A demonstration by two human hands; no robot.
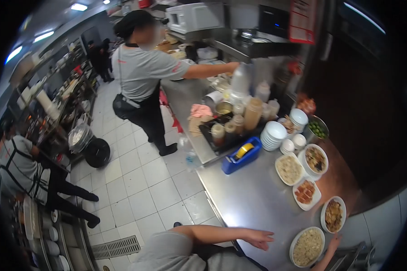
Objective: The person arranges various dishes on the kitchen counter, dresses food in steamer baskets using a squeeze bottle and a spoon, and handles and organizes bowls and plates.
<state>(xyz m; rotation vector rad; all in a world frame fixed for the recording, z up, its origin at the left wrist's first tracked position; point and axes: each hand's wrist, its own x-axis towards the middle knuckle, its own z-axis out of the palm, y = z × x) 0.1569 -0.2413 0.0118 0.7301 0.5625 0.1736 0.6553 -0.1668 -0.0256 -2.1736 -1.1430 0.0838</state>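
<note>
My left hand (259,238) is held over the steel counter (262,198), its fingers stretched out and nothing in it. At the lower right, my right hand (333,245) is beside a white bowl of rice (307,246) and just below an oval white dish of browned food (333,215). Its fingers look extended; whether they touch either rim I cannot tell. Farther up the counter are a square dish of reddish-orange chunks (305,193), a white dish of pale rice (289,169) and a white bowl of dark mixed food (315,161).
A blue tape dispenser (242,156) stands at the counter's left edge. Behind it are stacked white bowls (274,134), sauce bottles (253,113) and a metal pot of green limes (317,130). A co-worker (142,77) reaches across the far counter; another person (22,167) stands at left.
</note>
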